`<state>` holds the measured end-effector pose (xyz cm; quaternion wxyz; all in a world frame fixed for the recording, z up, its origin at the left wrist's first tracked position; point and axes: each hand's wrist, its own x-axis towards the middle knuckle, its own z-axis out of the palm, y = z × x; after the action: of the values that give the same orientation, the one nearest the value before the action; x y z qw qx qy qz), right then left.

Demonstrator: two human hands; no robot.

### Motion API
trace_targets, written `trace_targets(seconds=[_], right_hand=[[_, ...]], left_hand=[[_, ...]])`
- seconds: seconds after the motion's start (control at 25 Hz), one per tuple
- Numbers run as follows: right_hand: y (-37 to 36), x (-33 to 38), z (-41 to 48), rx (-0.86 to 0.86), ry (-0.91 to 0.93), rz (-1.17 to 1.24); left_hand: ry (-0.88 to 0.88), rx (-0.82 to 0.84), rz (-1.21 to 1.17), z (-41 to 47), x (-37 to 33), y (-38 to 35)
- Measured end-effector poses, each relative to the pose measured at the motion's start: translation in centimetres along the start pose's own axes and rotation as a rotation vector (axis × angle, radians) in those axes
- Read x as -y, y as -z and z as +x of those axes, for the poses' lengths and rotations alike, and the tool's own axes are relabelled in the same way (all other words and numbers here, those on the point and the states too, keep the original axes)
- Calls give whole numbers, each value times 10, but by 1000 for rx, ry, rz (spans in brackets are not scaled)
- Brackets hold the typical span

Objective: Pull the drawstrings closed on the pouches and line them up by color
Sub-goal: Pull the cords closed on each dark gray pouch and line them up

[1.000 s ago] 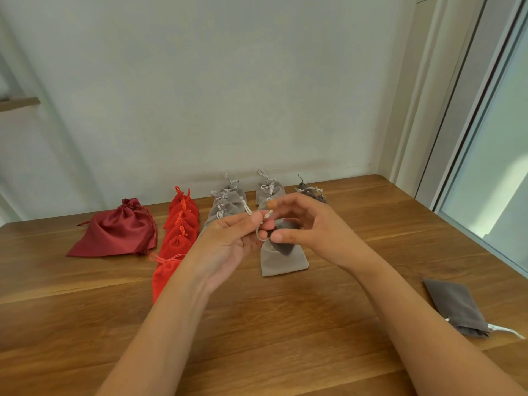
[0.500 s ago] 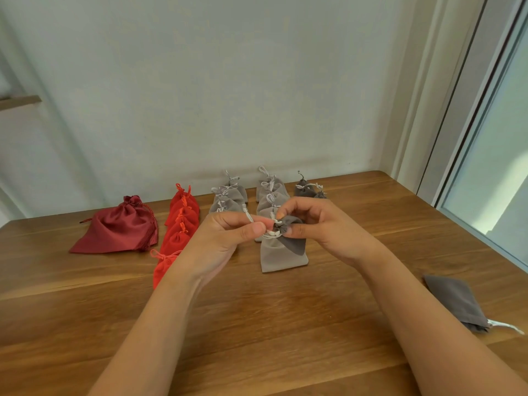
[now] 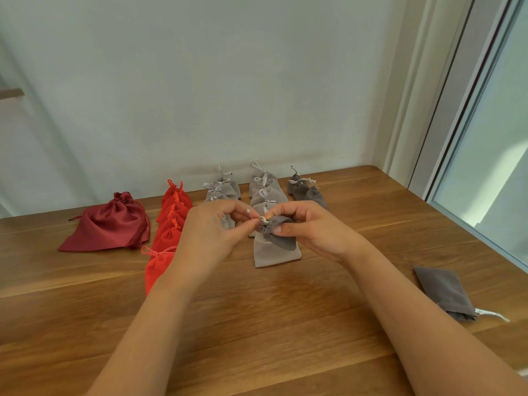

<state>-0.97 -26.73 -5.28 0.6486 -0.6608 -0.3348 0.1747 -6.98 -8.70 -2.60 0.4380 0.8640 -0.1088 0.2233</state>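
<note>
Pouches (image 3: 268, 192) are mostly lined up; dark pouch (image 3: 278, 238) gripped by right hand (image 3: 314, 232), drawstring (image 3: 263, 220) pinched by left hand (image 3: 208, 232); flat pouch (image 3: 443, 292) not yet closed.

One view only for me: head-worn wide-angle camera, sits close above the brown wooden plank table (image 3: 257, 338), faces forward and down toward the plain pale wall (image 3: 228, 81); grey-framed glass window (image 3: 491, 167) at right edge.

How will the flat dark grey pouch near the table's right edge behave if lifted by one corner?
The flat dark grey pouch lies thin, so it is probably empty and light. Its cloth looks soft, so it would likely droop. Its white drawstring trails loose and may dangle.
</note>
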Motion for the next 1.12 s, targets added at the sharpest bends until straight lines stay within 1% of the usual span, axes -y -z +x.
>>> trace_targets(seconds=[0.08,0.2,0.24,0.32,0.4,0.52,0.6,0.68,0.76,0.88,0.92,1.04,1.12], right_hand=[[-1,1,0,-38,-8,-48],[-6,7,-2,-110,-54,-68],[-8,8,-2,-144,-74,-70],[-13,7,0,-250,-84,-71],[-18,5,3,-334,-54,-39],[-25,8,2,-379,-23,115],[-28,8,1,-392,-17,199],[-29,7,1,-410,-6,244],[-29,6,2,-416,11,316],[-32,6,5,-406,10,481],[-34,7,5,-400,8,509],[-36,7,5,-389,0,558],[-37,9,6,-383,0,615]], left_hand=[[-70,-105,115,0,4,-5],[-132,-244,158,-1,10,-10],[-179,-274,175,-1,11,-10],[-285,-308,222,-1,12,-11],[-378,-331,254,1,13,-14],[-445,-339,287,2,17,-17],[-450,-324,300,3,19,-20],[-427,-292,255,3,19,-23],[-371,-247,135,3,15,-27],[-211,-133,-128,2,10,-25],[-204,-117,-169,1,10,-23],[-277,-121,-153,-1,10,-21],[-298,-170,-134,-3,10,-25]])
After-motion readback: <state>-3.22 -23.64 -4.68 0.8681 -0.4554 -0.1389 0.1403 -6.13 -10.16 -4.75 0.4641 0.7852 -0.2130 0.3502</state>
